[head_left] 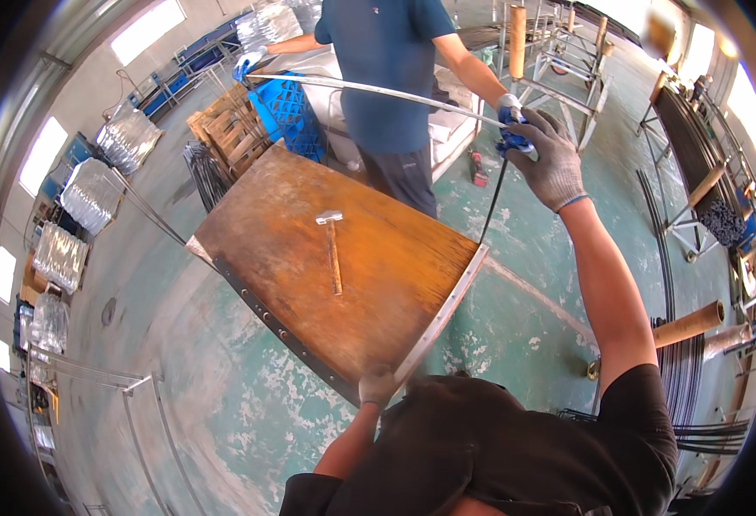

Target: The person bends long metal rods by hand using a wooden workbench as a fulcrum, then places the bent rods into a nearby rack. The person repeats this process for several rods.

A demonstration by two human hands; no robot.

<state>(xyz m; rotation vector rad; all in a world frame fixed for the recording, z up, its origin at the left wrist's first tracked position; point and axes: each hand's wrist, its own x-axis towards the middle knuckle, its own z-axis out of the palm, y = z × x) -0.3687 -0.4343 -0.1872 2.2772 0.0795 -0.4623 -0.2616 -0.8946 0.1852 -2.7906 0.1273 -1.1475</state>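
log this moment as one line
left hand: at rusty table corner | right hand: raised beside co-worker's gloved hand, metal bar end | hammer: on table

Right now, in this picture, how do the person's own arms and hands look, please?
The right hand wears a grey knitted glove with a thin blue cuff edge; the left hand seems similarly gloved, but is blurred. Black short sleeves leave the forearms bare.

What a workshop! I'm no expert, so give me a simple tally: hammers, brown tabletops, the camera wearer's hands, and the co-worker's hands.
Hammers: 1, the hammer lying on the tabletop
Brown tabletops: 1, the brown tabletop
Wearer's hands: 2, left hand at its near corner, right hand raised
Co-worker's hands: 2, one near each end of the pale bar
Total: 6
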